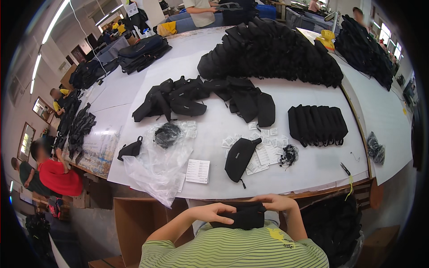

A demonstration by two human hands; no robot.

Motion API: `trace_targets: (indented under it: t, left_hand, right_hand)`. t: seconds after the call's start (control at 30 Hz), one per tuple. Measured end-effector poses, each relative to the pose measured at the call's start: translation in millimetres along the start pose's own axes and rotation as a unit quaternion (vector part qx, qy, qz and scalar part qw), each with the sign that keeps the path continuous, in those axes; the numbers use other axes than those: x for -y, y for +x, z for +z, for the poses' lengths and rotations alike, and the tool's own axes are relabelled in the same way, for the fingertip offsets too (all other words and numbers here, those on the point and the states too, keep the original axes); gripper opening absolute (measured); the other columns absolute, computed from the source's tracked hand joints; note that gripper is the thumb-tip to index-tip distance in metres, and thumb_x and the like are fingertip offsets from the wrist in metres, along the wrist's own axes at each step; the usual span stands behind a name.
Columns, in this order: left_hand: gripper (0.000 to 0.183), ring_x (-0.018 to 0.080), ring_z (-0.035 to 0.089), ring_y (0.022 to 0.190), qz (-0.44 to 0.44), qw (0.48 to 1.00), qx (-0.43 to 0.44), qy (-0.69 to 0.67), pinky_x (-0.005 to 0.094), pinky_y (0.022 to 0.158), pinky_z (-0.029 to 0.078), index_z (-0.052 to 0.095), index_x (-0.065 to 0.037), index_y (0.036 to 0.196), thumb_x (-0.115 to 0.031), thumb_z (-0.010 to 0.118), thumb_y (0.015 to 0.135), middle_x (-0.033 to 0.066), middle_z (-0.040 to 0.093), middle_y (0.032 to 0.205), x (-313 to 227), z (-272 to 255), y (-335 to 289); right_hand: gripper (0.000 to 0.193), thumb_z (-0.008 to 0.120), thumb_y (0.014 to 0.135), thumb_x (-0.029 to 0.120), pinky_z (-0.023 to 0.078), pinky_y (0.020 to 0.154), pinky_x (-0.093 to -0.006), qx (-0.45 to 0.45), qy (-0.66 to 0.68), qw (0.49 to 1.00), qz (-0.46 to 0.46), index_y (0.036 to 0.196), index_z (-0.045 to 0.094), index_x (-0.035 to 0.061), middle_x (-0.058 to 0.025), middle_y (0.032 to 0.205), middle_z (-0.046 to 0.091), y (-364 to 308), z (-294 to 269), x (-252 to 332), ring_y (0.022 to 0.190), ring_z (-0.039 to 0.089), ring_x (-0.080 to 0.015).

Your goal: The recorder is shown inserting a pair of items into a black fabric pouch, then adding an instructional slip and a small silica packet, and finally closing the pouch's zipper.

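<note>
Close against my body, past the table's near edge, a black fabric pouch (pixel 243 217) is held between both hands. My left hand (pixel 218 213) is closed on its left end, thumb on the near side. My right hand (pixel 275 203) grips the top right corner, its fingertips partly behind the fabric. On the table in front, another black pouch (pixel 240 160) lies tilted beside small white printed tags (pixel 268 154). A tangle of thin black cords (pixel 289 156) rests to their right. Left of the pouch is a stack of white cards (pixel 197 171).
A clear plastic bag (pixel 149 172) holds a black bundle (pixel 167 135). Beyond are loose black pouches (pixel 172 98), a long heap (pixel 272 56) and a neat row (pixel 317 126). Thread snips (pixel 345 169) lie at right. A cardboard box (pixel 129 223) stands below. People work at left.
</note>
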State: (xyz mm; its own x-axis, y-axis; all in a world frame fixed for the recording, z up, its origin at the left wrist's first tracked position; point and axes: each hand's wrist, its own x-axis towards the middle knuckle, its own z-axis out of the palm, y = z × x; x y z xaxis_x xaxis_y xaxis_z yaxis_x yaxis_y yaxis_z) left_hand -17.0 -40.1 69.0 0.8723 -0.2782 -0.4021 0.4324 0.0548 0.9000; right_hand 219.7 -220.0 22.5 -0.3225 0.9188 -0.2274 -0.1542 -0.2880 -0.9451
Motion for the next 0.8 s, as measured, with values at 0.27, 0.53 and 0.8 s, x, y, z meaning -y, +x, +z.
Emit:
trace_targets:
  t: [0.27,0.53,0.8]
  left_hand:
    - [0.065,0.0156,0.043,0.12,-0.089,0.995,-0.035,-0.025,0.0268,0.101,0.033,0.041,0.007,0.133,-0.03,0.067,0.086,0.0129,0.048,0.133,6.1,-7.1,-19.9]
    - [0.035,0.0064,0.053,0.097,-0.006,0.965,-0.166,-0.204,0.0211,0.087,0.042,0.053,0.001,0.117,-0.022,0.06,0.092,0.001,0.06,0.106,9.1,-19.1,-28.1]
    - [0.026,0.0058,0.051,0.086,-0.032,0.97,-0.217,-0.104,0.0215,0.08,0.041,0.058,-0.001,0.106,-0.022,0.06,0.091,-0.0018,0.058,0.094,27.9,-25.7,-38.3]
  right_hand:
    - [0.057,0.063,0.087,0.03,0.033,0.103,-0.0296,0.032,-0.071,0.996,0.034,0.132,0.044,0.0012,-0.0102,0.132,0.049,-19.2,12.2,-55.2,0.123,0.044,-0.0181]
    - [0.029,0.064,0.086,0.027,0.046,0.08,-0.0275,-0.225,0.05,0.967,0.11,0.093,0.066,-0.0003,-0.0029,0.076,0.061,-31.8,7.5,-20.1,0.076,0.057,-0.0122]
    - [0.048,0.068,0.083,0.022,0.043,0.084,-0.0274,-0.154,-0.078,0.981,0.091,0.123,0.046,0.0063,-0.0029,0.111,0.057,-44.1,8.6,-3.8,0.097,0.052,-0.011]
